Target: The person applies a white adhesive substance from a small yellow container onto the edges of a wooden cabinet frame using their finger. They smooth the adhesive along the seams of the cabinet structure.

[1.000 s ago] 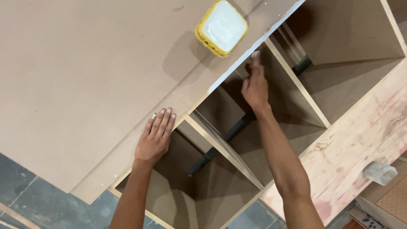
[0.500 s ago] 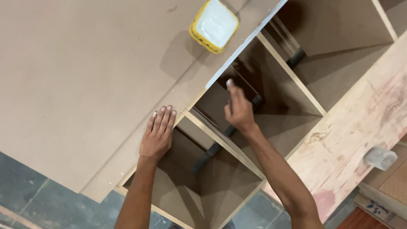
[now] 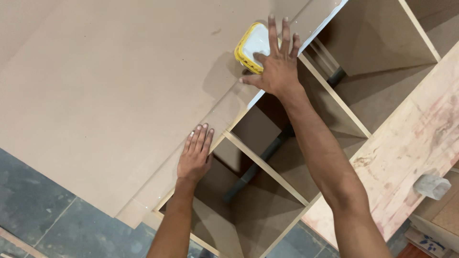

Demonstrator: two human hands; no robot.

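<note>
yellow box (image 3: 252, 47) with a white lid sits on the big brown board (image 3: 119, 91), near its edge. right hand (image 3: 275, 67) is over it, fingers spread, not gripping. left hand (image 3: 195, 155) lies flat on the board, fingers together. best to press the board down firmly and close slowly around the box.

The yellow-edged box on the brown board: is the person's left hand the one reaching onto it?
No. The right hand lies over the yellow-edged box, while the left hand rests flat on the brown board.
</note>
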